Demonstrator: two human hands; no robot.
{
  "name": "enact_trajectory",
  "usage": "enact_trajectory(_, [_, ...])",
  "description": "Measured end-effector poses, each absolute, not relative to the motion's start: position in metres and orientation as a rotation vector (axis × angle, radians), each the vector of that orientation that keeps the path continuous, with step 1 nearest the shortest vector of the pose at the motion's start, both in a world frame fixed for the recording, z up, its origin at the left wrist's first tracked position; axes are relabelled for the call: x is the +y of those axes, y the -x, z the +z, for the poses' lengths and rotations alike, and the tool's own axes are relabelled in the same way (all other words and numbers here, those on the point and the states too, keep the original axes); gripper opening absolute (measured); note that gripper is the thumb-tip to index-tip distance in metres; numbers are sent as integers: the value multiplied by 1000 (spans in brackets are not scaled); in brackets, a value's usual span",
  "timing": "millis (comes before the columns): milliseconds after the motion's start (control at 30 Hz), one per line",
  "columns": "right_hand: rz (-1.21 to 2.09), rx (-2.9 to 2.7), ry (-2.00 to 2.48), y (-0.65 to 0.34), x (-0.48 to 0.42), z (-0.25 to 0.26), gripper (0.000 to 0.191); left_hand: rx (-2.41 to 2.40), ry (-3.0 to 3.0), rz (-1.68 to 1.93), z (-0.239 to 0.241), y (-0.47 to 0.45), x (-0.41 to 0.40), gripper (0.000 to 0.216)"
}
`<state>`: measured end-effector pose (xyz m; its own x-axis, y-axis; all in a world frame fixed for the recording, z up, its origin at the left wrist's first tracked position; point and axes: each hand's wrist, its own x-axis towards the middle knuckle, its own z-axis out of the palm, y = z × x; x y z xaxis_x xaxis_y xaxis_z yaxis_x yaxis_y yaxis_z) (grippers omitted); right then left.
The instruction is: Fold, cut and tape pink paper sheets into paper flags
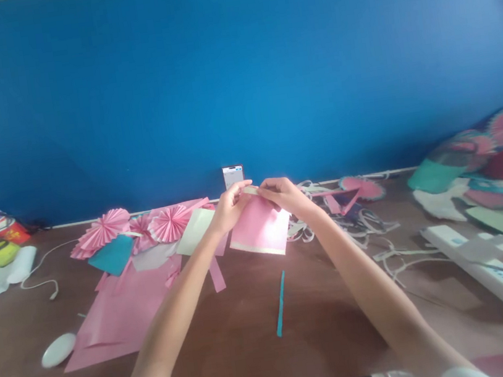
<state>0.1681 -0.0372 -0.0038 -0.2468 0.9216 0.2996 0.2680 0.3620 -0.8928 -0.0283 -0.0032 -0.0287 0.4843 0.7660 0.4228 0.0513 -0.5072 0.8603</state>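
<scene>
Up over the back of the desk, a piece of pink paper [260, 226] with pale strips along its top and bottom edges hangs from both hands. My left hand [235, 203] pinches its upper left corner. The upper right part is pinched between thumb and fingers of my right hand [284, 195]. A thin teal paper strip [281, 304] lies on the desk below the pink paper. Behind the hands a phone [233, 176] leans against the wall, its screen lit.
Pink folded paper fans [169, 224], a teal paper piece [112, 255] and a large pink sheet [128, 312] lie left. A white mouse [59, 350] sits beside the sheet. White paper strips [364, 225] and a power strip [481, 262] are right. A blue wall [236, 78] stands behind.
</scene>
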Motion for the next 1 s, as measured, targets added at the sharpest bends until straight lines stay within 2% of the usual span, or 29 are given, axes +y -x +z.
enact_trajectory(1000, [939,-1724,1152,-169,-44,4,23,743,-2059,1169,-30,25,-4,57])
